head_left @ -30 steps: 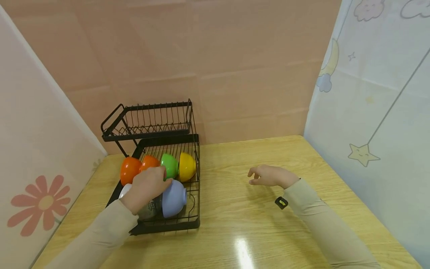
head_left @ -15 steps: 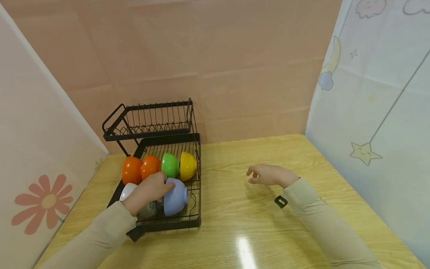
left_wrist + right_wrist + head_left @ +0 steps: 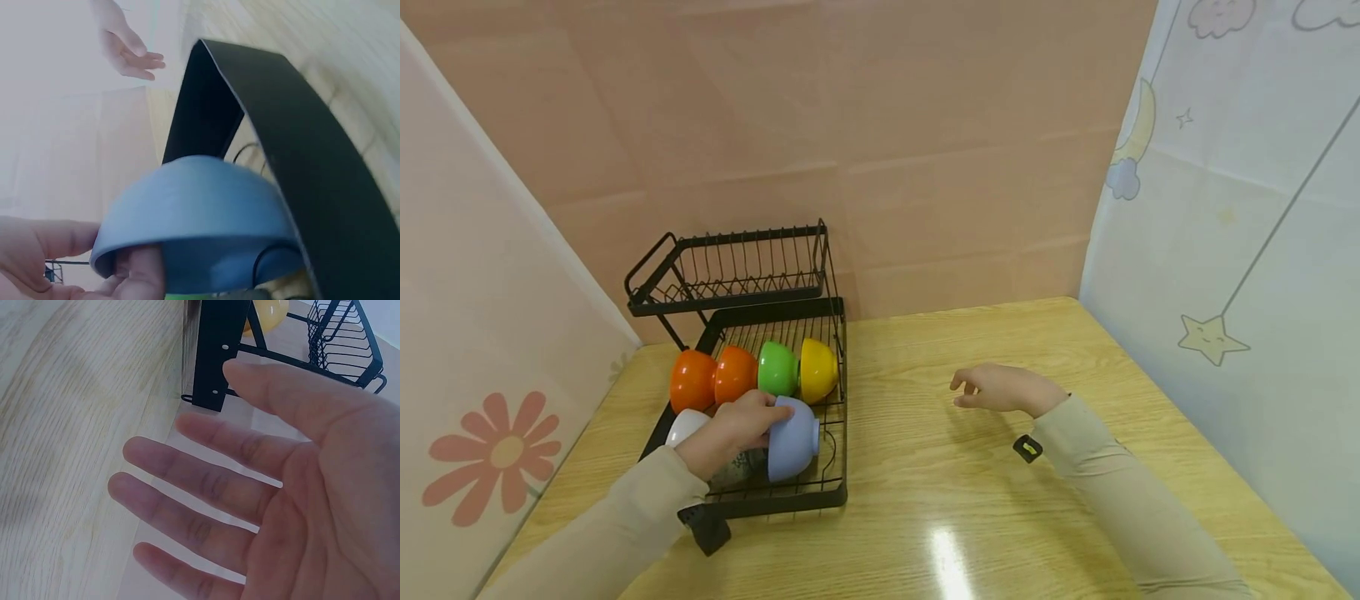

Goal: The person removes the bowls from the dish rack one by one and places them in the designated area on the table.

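My left hand (image 3: 735, 429) pinches the rim of a light blue bowl (image 3: 793, 442), which stands on its side in the lower front of a black dish rack (image 3: 790, 502). In the left wrist view the thumb is on the outside of the blue bowl (image 3: 200, 200) and the fingers are inside its rim. Partly behind that hand are a white bowl (image 3: 685, 425) and a patterned grey bowl (image 3: 737, 471). Over the table to the right hovers my right hand (image 3: 1000, 389), holding nothing; the right wrist view shows its fingers (image 3: 206, 481) spread and relaxed.
Behind the blue bowl is a row of two orange bowls (image 3: 692, 381), a green bowl (image 3: 778, 369) and a yellow bowl (image 3: 818, 372). The rack's raised upper tier (image 3: 737, 271) overhangs the back. Fabric walls (image 3: 962, 167) border the wooden table (image 3: 910, 467).
My left hand has shifted slightly down and its thumb now lies over the blue bowl's rim. The bowl has moved a little to the right. My right hand has stayed nearly still.
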{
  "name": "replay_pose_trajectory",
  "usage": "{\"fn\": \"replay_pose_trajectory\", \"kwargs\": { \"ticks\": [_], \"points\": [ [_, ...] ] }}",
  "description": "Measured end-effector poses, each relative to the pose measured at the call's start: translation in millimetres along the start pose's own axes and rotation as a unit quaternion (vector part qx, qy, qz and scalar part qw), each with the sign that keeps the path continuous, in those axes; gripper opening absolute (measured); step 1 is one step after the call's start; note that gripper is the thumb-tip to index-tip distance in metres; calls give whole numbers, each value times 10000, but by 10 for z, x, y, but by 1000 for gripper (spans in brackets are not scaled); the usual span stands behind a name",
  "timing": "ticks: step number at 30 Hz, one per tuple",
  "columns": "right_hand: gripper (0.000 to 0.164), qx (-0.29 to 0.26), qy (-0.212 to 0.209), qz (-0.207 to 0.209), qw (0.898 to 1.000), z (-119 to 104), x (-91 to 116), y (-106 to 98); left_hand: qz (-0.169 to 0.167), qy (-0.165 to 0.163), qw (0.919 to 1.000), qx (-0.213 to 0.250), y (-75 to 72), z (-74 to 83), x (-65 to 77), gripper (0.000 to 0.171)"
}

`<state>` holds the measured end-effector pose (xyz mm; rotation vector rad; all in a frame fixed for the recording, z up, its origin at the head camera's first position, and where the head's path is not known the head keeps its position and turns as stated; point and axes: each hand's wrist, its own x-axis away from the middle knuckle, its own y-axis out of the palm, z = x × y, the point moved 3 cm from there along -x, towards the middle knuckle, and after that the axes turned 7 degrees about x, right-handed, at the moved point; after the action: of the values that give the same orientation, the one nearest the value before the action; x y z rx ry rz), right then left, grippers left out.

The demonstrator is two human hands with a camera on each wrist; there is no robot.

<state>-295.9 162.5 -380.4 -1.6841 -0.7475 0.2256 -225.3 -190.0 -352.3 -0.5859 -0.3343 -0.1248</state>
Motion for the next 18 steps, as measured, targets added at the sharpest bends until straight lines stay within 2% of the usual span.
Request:
{"fn": "replay_pose_trajectory", "kwargs": {
  "ticks": [5,11,18],
  "points": [
    [33,37,4,-6,10000,-5,-4,0,-76,-78,9965,833,20,-33,3,36],
    [35,2,-8,-6,10000,-15,4,-4,-533,-116,9827,1770,5,-33,2,39],
    [34,-11,-46,52,10000,-8,12,-3,-775,-97,9765,2010,-29,65,55,44]
  ]
}}
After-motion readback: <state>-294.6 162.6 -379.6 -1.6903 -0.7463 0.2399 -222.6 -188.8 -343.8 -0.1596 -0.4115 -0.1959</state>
